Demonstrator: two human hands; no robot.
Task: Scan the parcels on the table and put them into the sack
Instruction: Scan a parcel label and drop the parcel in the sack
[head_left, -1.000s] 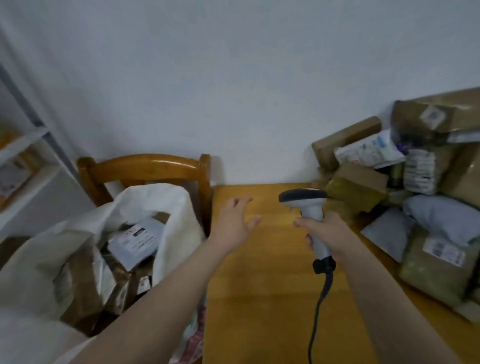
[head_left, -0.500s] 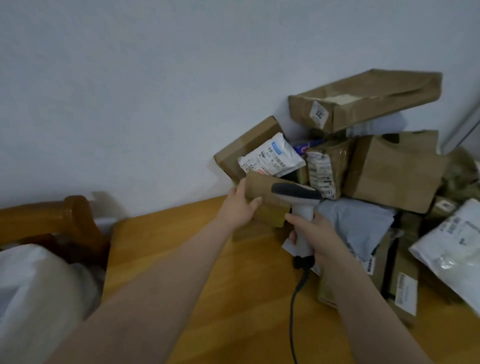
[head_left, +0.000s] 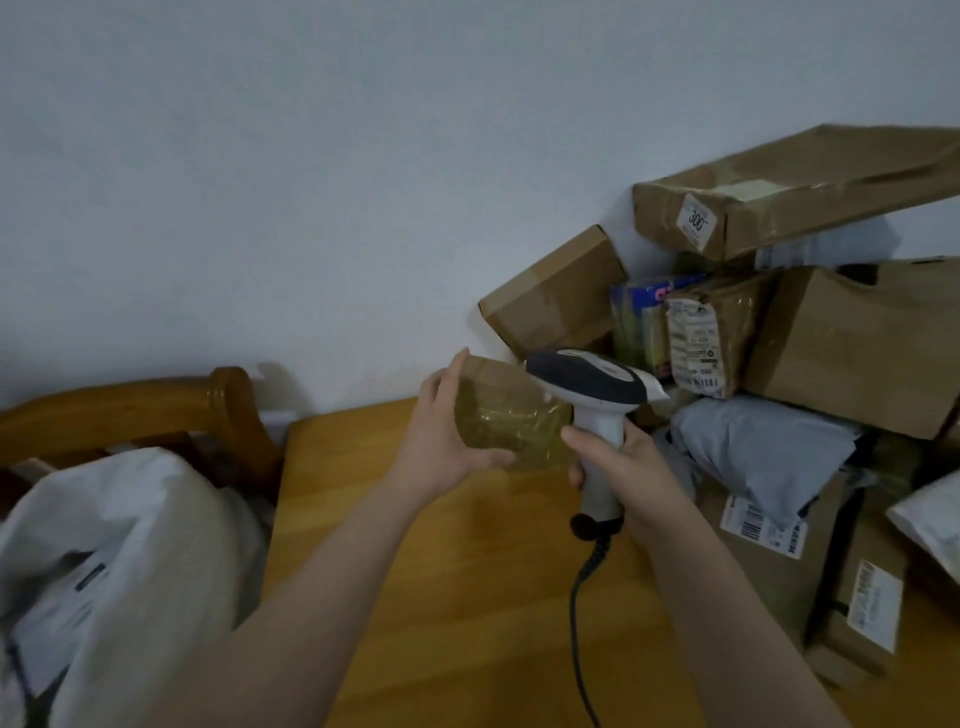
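- Left hand (head_left: 444, 447): grips a small taped parcel (head_left: 506, 421) by its left end, with the thumb along the near lower edge and the fingers up the far side.
- Parcel: brown, wrapped in glossy tape, held between the two hands and just left of the right hand. Whether it clears the tabletop (head_left: 441, 597) cannot be told.
- Right hand (head_left: 623, 467): closed round the white handle of a scanner (head_left: 589, 382). The dark head faces left and overlaps the parcel's upper right corner.
- Cable (head_left: 575, 623): black, leaves the handle base below the right hand and runs toward the near edge of the tabletop.
- Pile (head_left: 857, 343): right of and beyond the right hand, stacked on the tabletop against the wall (head_left: 311, 182).
- Parts of the pile: a grey bag (head_left: 753, 447) lies just beside the right hand. A tilted box (head_left: 556, 296) stands beyond the scanner head. A long box (head_left: 789, 202) with a "300" label lies on top.
- Sack (head_left: 130, 545): white, left of the left forearm and well apart from the hand, in front of a wooden chair (head_left: 156, 410).
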